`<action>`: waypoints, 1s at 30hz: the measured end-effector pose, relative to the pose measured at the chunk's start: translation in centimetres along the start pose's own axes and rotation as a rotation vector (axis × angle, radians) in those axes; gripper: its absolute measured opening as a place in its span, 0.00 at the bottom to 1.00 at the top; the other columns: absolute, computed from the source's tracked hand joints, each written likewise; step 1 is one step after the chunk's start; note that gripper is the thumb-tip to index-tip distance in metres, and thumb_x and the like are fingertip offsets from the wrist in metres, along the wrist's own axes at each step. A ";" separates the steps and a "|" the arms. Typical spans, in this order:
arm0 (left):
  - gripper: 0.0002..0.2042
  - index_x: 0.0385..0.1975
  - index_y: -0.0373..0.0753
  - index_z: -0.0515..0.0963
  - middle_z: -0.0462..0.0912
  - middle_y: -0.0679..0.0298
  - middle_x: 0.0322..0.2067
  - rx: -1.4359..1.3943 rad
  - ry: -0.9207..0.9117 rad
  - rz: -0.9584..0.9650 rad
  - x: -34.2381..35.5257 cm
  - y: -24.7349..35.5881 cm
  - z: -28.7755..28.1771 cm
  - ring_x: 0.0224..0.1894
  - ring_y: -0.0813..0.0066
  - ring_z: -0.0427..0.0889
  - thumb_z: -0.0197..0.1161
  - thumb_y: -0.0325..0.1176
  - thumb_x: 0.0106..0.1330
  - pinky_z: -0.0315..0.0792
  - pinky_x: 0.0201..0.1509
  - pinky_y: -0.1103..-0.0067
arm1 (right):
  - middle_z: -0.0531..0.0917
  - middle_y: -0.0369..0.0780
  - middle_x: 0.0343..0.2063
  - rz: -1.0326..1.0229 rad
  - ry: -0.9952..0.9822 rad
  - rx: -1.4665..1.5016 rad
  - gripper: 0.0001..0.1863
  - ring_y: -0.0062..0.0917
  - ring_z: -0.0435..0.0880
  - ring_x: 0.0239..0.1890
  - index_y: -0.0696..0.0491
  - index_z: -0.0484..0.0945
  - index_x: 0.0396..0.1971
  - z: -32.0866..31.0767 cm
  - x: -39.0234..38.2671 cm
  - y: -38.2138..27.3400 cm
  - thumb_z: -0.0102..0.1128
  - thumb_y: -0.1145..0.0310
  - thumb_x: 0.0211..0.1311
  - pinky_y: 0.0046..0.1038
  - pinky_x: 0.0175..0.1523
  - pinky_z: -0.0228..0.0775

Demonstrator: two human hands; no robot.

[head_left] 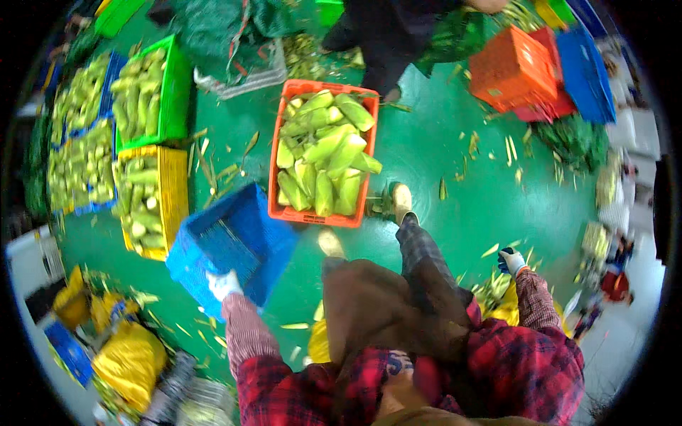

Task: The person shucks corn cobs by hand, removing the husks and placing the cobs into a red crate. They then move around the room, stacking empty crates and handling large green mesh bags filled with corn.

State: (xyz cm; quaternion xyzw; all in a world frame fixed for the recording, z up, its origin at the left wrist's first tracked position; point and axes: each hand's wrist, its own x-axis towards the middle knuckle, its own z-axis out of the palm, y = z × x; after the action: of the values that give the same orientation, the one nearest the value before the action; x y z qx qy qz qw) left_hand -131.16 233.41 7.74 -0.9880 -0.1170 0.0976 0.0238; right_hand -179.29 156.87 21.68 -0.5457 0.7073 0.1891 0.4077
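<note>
Green, glossy floor [511, 199] spreads below my camera, littered with pale husk scraps, its edges bent by the fisheye. Through this feed I see my left hand [224, 284] stretched forward and out to the left, its white glove clamped on the near edge of a blue crate [190, 264]. That crate sits tilted at the front left, its hollow side facing up and rightward, one upper corner close to an orange crate [316, 217] — I can't tell whether the two touch.

My right hand [511, 261] hangs well out to the right, arm bent, away from both crates. Its glove is white with a dark blue coating, and the fingers curl inward; I can't tell whether they meet or close on anything.

Materials vary: hard, straight-walled plastic for the crates, smooth green husks wrapped around plump, tapering corn ears [327, 153] heaped in the orange one. More ears fill a yellow crate [174, 195] and a bright green crate [177, 92] at the left. Soft things too — a crinkled yellow sack [131, 362] at lower left, red-and-black plaid sleeves [529, 362], and a plain brown apron [369, 305] hanging loosely over my legs.
</note>
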 end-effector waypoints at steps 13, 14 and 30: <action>0.21 0.38 0.31 0.81 0.83 0.56 0.36 -0.814 0.171 -0.459 -8.0 -13.6 -29.0 0.31 0.63 0.79 0.76 0.32 0.42 0.78 0.38 0.68 | 0.84 0.40 0.29 -0.024 -0.249 -0.001 0.11 0.30 0.84 0.28 0.49 0.82 0.42 8.5 -13.3 17.1 0.63 0.62 0.61 0.34 0.33 0.77; 0.26 0.51 0.29 0.75 0.82 0.54 0.46 -0.769 0.040 -0.414 -4.4 -16.0 -26.9 0.37 0.60 0.82 0.69 0.21 0.48 0.80 0.45 0.68 | 0.83 0.38 0.26 0.086 -0.183 0.262 0.12 0.28 0.82 0.24 0.50 0.82 0.40 8.0 -15.8 19.8 0.64 0.60 0.61 0.33 0.26 0.74; 0.33 0.61 0.32 0.68 0.77 0.55 0.51 -1.266 0.151 0.315 -18.5 5.7 -45.2 0.45 0.64 0.78 0.68 0.17 0.51 0.77 0.50 0.72 | 0.76 0.51 0.55 -0.035 -0.456 0.164 0.36 0.44 0.78 0.55 0.41 0.72 0.61 12.9 -13.8 33.4 0.69 0.62 0.46 0.33 0.60 0.71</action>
State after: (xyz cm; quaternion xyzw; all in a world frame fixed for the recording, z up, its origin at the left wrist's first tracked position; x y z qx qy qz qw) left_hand -138.58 222.41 55.08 -0.8206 -0.0039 -0.0576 -0.5685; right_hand -204.47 185.72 18.86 -0.4660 0.6005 0.2424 0.6029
